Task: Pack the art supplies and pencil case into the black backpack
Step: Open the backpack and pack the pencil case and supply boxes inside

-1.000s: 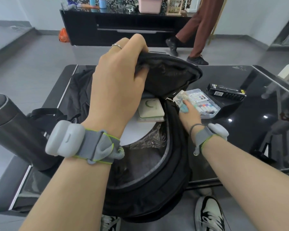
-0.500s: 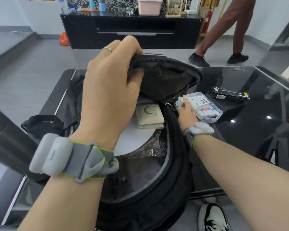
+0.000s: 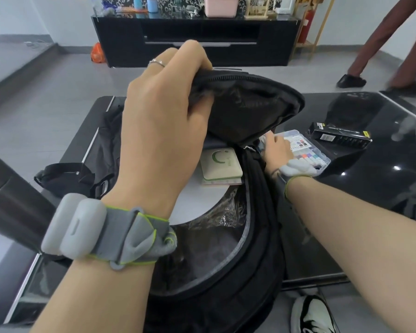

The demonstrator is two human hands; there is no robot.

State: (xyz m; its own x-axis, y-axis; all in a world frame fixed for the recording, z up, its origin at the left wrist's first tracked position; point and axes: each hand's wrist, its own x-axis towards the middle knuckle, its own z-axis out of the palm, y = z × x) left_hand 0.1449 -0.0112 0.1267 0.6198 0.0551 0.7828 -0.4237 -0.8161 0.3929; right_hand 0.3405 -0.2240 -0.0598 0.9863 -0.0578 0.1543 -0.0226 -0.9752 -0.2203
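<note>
While the black backpack [image 3: 226,272] stands open on the glossy table [image 3: 382,188], its top flap [image 3: 250,104] is gripped and held up by the left hand [image 3: 163,121], fingers curled over the zipped edge. Just below that hand, inside the bag, a pale green notebook [image 3: 221,164] is seen lying on a white board [image 3: 197,203]. Beside the bag's rim, a clear marker case [image 3: 305,152] is touched by the right hand [image 3: 276,150]; whether it is gripped cannot be told. Just beyond that hand, a black box [image 3: 339,135] is lying on the table.
</note>
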